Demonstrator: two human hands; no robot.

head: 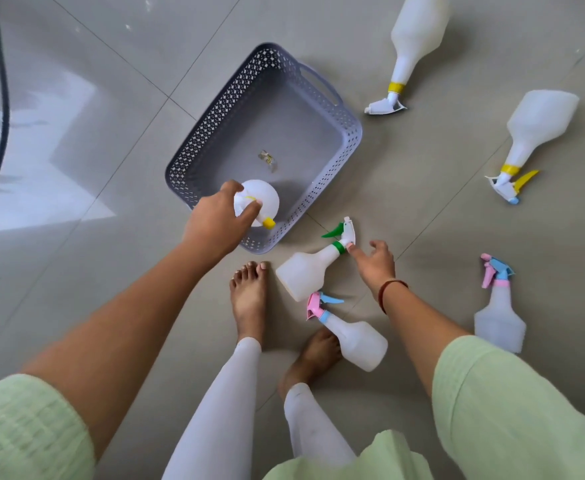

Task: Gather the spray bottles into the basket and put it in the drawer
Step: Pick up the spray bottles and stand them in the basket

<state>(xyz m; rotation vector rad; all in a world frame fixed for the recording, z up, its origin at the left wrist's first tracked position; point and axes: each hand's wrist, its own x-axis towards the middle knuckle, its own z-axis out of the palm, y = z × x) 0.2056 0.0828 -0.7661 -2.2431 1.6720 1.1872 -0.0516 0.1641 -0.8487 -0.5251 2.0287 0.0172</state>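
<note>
Bottle one is going in! The left hand has its fingers curled tight over the spray head of the yellow-nozzle bottle, holding it upright inside the near corner of the lilac basket. Whether the base is down on the basket bottom, I cannot tell from up here. Apart from that, only a small crumpled scrap lies in the basket.

Over on the other side, the right hand reaches for the green-trigger bottle, which lies on its side on the tiled floor just outside the basket. Its fingers are loosely spread, one tip touching the neck by the green collar, and nothing is gripped.

So this looks like an early stage: one bottle at the basket, five on the floor. A pink-and-blue bottle lies by the bare feet, its twin well off to the right, and two big yellow-collared bottles lie farther out beyond the basket. All of them need collecting, and after that the basket has to travel to the drawer, which is nowhere in view. A dark cable trails along the far left.
</note>
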